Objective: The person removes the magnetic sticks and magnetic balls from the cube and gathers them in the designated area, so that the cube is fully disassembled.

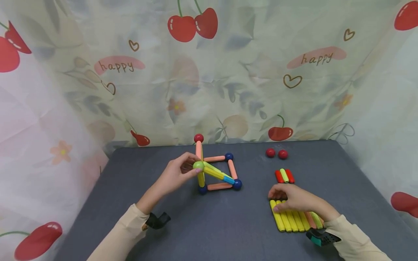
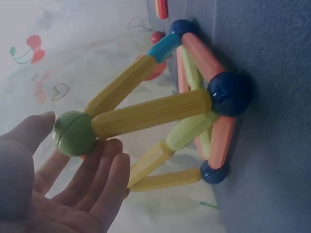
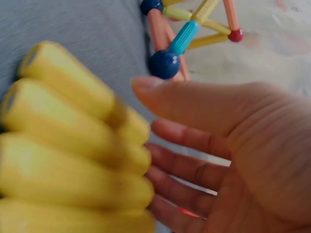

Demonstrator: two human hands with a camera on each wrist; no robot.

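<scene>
My left hand [image 1: 174, 174] pinches a light green ball [image 1: 198, 165] between thumb and fingers. Yellow rods [image 2: 155, 114] run from that ball to dark blue balls [image 2: 231, 93] on the tabletop, one of them through a short light blue rod [image 2: 164, 47]. Pink rods [image 1: 219, 186] join the blue balls in a base frame, and a red ball [image 1: 199, 137] tops the far side. My right hand [image 1: 295, 198] hovers at the far end of a row of yellow rods [image 1: 289, 219], thumb and fingers apart, with nothing seen gripped in the right wrist view.
Two loose red balls [image 1: 276, 153] lie at the back right. Nearer are two red rods and a light green rod [image 1: 284, 175]. A pink rod and a light green rod [image 1: 316, 219] extend the yellow row, partly under the right wrist. A patterned cloth [image 1: 209, 90] hangs behind the grey table [image 1: 228, 224].
</scene>
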